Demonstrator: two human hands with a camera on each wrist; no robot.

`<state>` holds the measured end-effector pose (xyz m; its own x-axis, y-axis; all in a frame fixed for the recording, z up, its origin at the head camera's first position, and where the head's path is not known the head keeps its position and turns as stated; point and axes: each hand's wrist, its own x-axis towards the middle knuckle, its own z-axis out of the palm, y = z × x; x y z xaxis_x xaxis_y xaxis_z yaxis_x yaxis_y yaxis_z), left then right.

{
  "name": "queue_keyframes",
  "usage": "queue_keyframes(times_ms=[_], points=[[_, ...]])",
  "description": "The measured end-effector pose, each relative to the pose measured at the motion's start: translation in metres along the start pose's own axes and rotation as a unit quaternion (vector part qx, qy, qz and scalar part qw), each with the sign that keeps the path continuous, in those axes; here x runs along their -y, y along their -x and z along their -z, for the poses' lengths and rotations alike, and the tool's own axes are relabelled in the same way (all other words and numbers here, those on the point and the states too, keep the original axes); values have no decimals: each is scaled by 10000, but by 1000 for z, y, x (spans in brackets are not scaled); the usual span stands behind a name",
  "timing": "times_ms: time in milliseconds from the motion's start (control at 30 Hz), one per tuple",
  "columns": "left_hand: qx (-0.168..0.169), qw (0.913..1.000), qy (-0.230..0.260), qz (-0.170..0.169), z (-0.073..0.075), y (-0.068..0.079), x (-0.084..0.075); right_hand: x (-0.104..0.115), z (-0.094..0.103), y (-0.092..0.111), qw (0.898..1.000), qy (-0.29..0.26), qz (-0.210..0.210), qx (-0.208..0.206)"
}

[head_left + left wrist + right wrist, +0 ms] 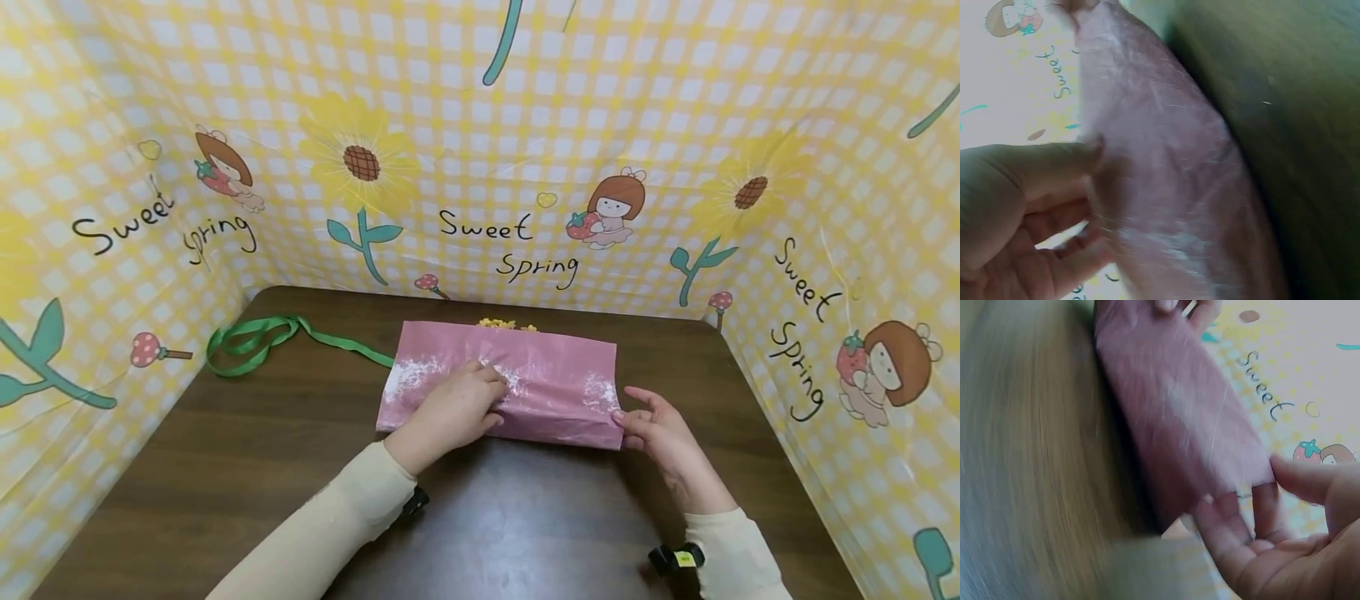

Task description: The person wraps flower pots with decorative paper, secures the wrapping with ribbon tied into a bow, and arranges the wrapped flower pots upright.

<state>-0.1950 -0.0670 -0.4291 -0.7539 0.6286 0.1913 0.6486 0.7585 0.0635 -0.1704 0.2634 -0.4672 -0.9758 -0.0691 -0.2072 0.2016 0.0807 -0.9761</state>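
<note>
A sheet of pink wrapping paper (555, 358), folded along its near side, lies across the middle of the table with bright white glare patches on it. My left hand (457, 408) is over its middle, fingers bent. In the left wrist view, the left thumb and fingers (1035, 206) pinch the edge of the paper (1160, 150). At the paper's right end, my right hand (663, 437) holds the near corner between thumb and fingers. The right wrist view shows that right hand (1291, 531) gripping the end of the paper (1172, 406). Small yellow flowers (498, 323) peek out beyond the far edge.
A loosely looped green ribbon (255, 342) lies at the back left, its tail running to the paper's left side. The dark wooden table (225, 467) is enclosed at the back and sides by a yellow checked cloth (450, 167) with printed flowers.
</note>
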Motion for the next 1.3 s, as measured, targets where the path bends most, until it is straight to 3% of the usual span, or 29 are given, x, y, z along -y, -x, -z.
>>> queue_keyframes(times_ms=[67, 100, 233, 333, 467, 633, 867, 967, 1167, 1300], points=[[58, 9998, -143, -101, 1, 2, 0, 2, 1, 0, 9951, 851, 249, -445], [77, 9997, -201, -149, 2, 4, 0, 4, 1, 0, 9878, 1328, 389, -717], [18, 9994, -228, -278, 3, 6, 1, 14, -7, 1, 9431, 2561, 1225, -1731], [-4, 9995, -180, -264, 1, 5, 1, 27, -23, 2, 9155, 2751, 2138, -2009], [-25, 9997, -132, -225, -1, 5, 0, 48, -52, 4, 8854, 2897, 3131, -1846], [-255, 9991, -176, -278, -2, 6, -3, 61, -92, 5, 8789, 2855, 3627, -1206], [-540, 9978, -256, -294, -7, 9, -6, 62, -133, -4, 8818, 3075, 3534, -535], [-701, 9963, -353, -349, -10, 8, -6, 61, -143, -7, 8818, 3195, 3450, -364], [-777, 9951, -455, -403, -14, 8, -9, 53, -152, -11, 8698, 3718, 3237, -208], [-693, 9962, -410, -339, -12, 9, -9, 47, -155, -15, 8748, 3688, 3137, -151]])
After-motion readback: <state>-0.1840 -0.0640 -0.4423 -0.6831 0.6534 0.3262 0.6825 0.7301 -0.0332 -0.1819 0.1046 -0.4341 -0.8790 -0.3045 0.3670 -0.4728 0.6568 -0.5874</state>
